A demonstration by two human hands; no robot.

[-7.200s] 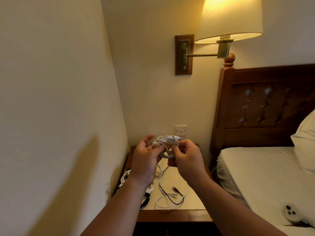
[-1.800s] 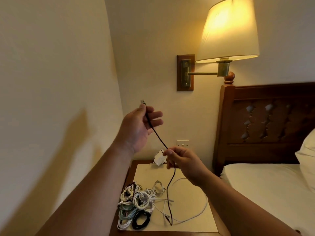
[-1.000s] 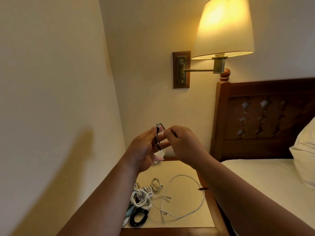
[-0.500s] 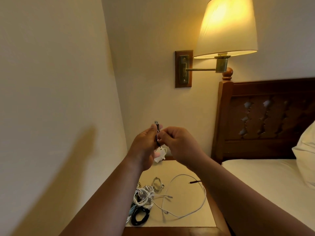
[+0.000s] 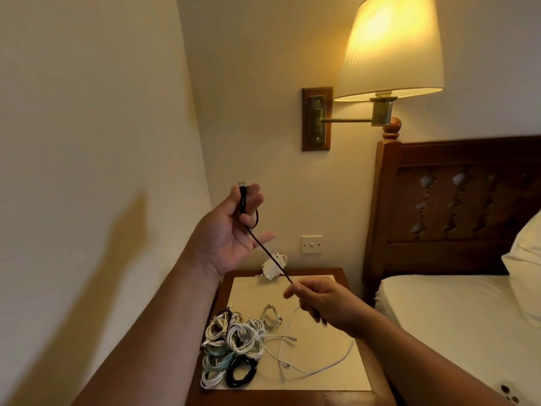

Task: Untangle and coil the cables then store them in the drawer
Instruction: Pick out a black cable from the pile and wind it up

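Above the bench (image 5: 319, 271), the black cable (image 5: 268, 254) stretches taut on a diagonal between the two hands, which are well apart. The left hand (image 5: 231, 227) is raised at the far left, palm facing the camera, its thumb and forefinger pinching the cable just below its metal plug (image 5: 241, 183); a small loop of cable hangs round the fingers. The right hand (image 5: 319, 301) sits lower and nearer, to the right, fingers curled and pinching the cable's lower stretch at its fingertips. On the bench's pale mat (image 5: 251, 291), a heap of coiled cables (image 5: 231, 338) lies at the near left, with a black coil (image 5: 241, 372) at its near edge. A loose white cable (image 5: 325, 369) sprawls to the right of the heap, under the right hand. A white adapter (image 5: 270, 269) rests at the far edge, behind the taut cable.
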